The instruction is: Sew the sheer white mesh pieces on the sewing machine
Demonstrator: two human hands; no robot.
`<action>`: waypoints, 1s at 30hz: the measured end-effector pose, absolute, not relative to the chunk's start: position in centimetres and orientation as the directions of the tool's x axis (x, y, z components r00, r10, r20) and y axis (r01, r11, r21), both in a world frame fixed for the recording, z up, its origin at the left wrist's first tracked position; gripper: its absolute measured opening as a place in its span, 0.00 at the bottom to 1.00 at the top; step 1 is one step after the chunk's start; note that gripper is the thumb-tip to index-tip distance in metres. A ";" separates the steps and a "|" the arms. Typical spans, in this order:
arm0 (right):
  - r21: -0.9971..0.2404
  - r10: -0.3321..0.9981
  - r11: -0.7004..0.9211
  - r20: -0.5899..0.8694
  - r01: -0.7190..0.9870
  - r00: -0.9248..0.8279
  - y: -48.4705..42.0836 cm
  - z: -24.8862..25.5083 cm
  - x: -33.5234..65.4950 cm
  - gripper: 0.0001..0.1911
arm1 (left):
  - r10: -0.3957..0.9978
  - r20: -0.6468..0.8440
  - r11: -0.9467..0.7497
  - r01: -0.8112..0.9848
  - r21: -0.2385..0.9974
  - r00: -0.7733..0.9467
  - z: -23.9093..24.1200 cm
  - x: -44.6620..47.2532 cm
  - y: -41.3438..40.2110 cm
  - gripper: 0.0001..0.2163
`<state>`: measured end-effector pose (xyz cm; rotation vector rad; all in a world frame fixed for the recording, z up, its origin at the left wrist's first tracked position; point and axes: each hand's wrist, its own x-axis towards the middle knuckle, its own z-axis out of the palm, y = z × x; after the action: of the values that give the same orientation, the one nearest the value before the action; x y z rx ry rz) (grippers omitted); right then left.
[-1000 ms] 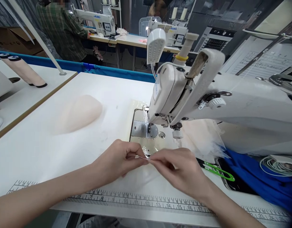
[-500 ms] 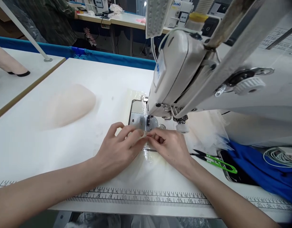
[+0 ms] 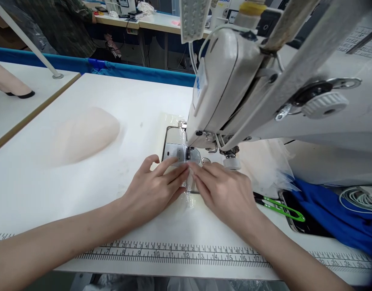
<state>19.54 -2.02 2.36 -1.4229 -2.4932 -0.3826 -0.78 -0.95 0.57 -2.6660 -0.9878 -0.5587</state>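
My left hand (image 3: 154, 190) and my right hand (image 3: 223, 190) lie side by side on the white table, fingers stretched out flat toward the needle plate (image 3: 176, 152) of the sewing machine (image 3: 252, 89). Their fingertips meet just in front of the presser foot (image 3: 189, 155) and press down a thin, pale, nearly see-through piece of fabric (image 3: 186, 202). Neither hand grips anything I can make out.
A pale pink pile of fabric (image 3: 85, 133) lies to the left on the table. Green-handled snips (image 3: 279, 206), white fabric pieces (image 3: 264, 165) and blue cloth (image 3: 331, 210) lie to the right. A printed ruler (image 3: 186, 255) runs along the front edge. Another person stands at the far back left.
Both hands moved forward from near the ruler to the needle plate. Their pinch on a fine piece opened into flat, stretched fingers. My head came closer to the machine.
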 end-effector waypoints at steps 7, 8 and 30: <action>0.135 0.804 0.494 0.305 0.859 -0.510 -2.2 1.0 19.2 0.17 | 0.592 0.426 -0.719 0.687 -0.104 0.684 0.7 -0.6 -1.1 0.13; 0.141 0.808 0.485 0.304 0.863 -0.504 -2.0 1.0 19.3 0.17 | 0.594 0.428 -0.718 0.689 -0.099 0.681 0.7 -0.6 -1.0 0.13; 0.215 0.808 0.453 0.312 0.865 -0.500 -1.3 0.7 19.6 0.17 | 0.632 0.426 -0.694 0.717 -0.062 0.648 0.4 -0.2 -0.6 0.16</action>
<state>19.62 -1.30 0.69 -1.4729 -2.5339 -0.5211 -0.22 -0.59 0.40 -2.6421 -1.0987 -0.5566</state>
